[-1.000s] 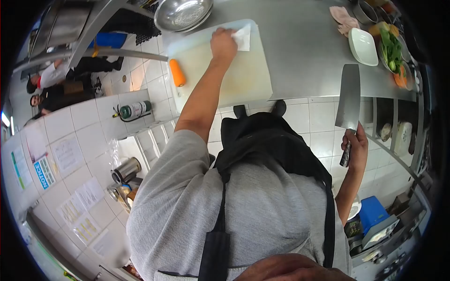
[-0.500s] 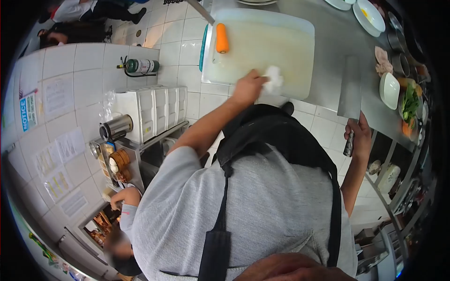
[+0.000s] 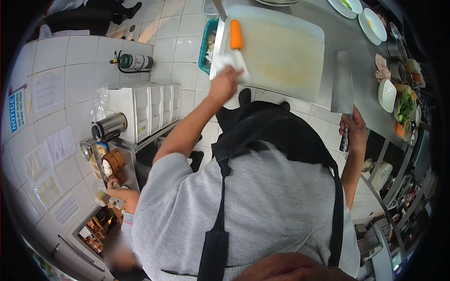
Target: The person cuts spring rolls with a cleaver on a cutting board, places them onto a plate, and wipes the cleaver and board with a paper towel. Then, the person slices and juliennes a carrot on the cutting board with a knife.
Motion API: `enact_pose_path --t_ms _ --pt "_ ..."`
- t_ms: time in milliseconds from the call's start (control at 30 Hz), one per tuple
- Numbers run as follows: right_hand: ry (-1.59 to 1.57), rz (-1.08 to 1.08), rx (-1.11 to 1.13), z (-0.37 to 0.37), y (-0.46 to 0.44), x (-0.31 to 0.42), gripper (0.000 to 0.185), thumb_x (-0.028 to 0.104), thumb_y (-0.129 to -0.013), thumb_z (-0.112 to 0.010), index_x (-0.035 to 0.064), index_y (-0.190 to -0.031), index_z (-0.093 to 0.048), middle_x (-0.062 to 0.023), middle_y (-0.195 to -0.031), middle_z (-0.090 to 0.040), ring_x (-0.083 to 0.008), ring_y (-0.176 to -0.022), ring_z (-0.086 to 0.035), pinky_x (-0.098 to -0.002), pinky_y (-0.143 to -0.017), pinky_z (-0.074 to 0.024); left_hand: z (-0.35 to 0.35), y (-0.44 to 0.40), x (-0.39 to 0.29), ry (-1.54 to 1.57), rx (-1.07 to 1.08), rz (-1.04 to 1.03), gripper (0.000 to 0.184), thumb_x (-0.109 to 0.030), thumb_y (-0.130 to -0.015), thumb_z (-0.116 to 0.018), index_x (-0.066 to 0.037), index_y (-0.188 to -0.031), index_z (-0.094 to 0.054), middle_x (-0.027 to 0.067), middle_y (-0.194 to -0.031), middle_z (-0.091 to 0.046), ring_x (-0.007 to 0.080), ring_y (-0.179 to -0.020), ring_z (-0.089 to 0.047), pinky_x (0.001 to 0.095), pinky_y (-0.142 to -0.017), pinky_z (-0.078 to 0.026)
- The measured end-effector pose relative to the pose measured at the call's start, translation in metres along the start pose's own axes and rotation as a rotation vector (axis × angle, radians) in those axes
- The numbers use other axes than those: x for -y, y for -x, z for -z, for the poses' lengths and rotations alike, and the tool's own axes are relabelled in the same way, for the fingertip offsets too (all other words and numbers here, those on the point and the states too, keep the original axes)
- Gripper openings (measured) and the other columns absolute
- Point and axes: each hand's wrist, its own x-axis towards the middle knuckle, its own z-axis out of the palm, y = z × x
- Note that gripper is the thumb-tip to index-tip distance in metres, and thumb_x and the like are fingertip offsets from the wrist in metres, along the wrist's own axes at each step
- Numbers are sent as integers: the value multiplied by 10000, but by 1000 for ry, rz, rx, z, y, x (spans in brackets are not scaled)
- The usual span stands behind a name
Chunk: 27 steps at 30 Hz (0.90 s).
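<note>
My left hand point(image 3: 225, 85) is closed on a white cloth point(image 3: 240, 66), blurred by motion, at the near left corner of a pale cutting board point(image 3: 283, 54). Just beyond the cloth, a peeled orange carrot point(image 3: 235, 35) lies along the board's left side. My right hand point(image 3: 355, 129) grips the dark handle of a cleaver point(image 3: 341, 83). The broad blade points away from me, over the steel counter to the right of the board.
Right of the board, the steel counter point(image 3: 323, 30) carries white bowls point(image 3: 372, 27), stacked small dishes point(image 3: 387, 95), leafy greens point(image 3: 405, 105) and metal pots. A teal basket point(image 3: 206, 58) with scraps sits beyond the counter's left edge. Another person's arm point(image 3: 125, 194) shows at lower left.
My left hand has swept the cloth leftward across the board to its left edge. The cleaver stays in my right hand, and the whole view has shifted slightly.
</note>
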Motion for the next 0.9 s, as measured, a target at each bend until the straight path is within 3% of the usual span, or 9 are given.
enact_pose_path --t_ms 33,133,233,300,467,567,767,833,900 --pt "39 -12 -21 -5 4 7 543 56 -1004 -676 21 -1541 -599 3 -804 -623 -78 -646 -568 -251 -558 -474 3 9 -12 62 155 -55 402 -6 -836 -717 -133 -1208 -799 130 -1087 -671 370 -1030 -696 481 -846 -596" --pt "66 -37 -46 -9 9 9 551 52 -1001 -675 20 -1545 -594 4 -817 -625 -73 -656 -570 -250 -559 -475 45 16 -2 258 293 -125 399 20 -828 -712 -135 -1184 -807 132 -1066 -670 372 -1037 -693 482 -842 -592" --pt "51 -41 -72 -15 12 5 558 51 -997 -679 22 -1548 -591 4 -830 -630 -72 -655 -569 -250 -560 -478 65 -26 51 171 -115 34 418 56 -852 -662 -130 -1192 -819 162 -965 -670 366 -923 -665 475 -818 -568" --pt "54 -26 -89 -21 9 9 559 51 -996 -682 23 -1547 -591 4 -831 -631 -74 -647 -567 -250 -560 -479 66 -71 94 160 -278 54 380 -41 -916 -649 -113 -1247 -821 176 -934 -671 356 -872 -662 450 -798 -548" --pt "47 -69 -72 -34 10 13 545 56 -1003 -678 30 -1541 -597 6 -830 -626 -72 -653 -568 -246 -567 -481 -8 -108 143 298 -208 78 409 -71 -917 -640 -95 -1290 -807 213 -1106 -734 387 -1141 -625 445 -1016 -517" --pt "66 -80 -60 -41 21 19 546 54 -1005 -679 32 -1544 -596 9 -843 -627 -69 -668 -573 -245 -568 -486 -8 -69 148 246 -180 3 427 -64 -915 -624 -78 -1305 -798 205 -1102 -731 386 -1129 -627 444 -1015 -511" --pt "29 -79 -34 -18 24 -12 547 58 -1009 -680 27 -1548 -593 15 -844 -623 -69 -665 -570 -244 -571 -490 -33 73 56 213 -350 316 273 -20 -904 -643 -29 -1133 -790 204 -1045 -686 391 -977 -667 482 -885 -554" --pt "27 -90 -21 -5 20 -15 539 58 -1021 -672 43 -1553 -590 18 -819 -613 -68 -650 -563 -241 -563 -479 -34 82 -6 323 -413 382 233 -43 -919 -661 -12 -1117 -780 192 -1053 -678 374 -981 -671 471 -891 -549" --pt "23 -124 -20 15 23 -23 531 57 -1033 -665 58 -1558 -588 21 -794 -604 -67 -634 -555 -239 -555 -468 -53 77 -12 232 -499 309 247 -64 -932 -677 -2 -1151 -773 176 -1026 -669 351 -958 -665 450 -880 -546"
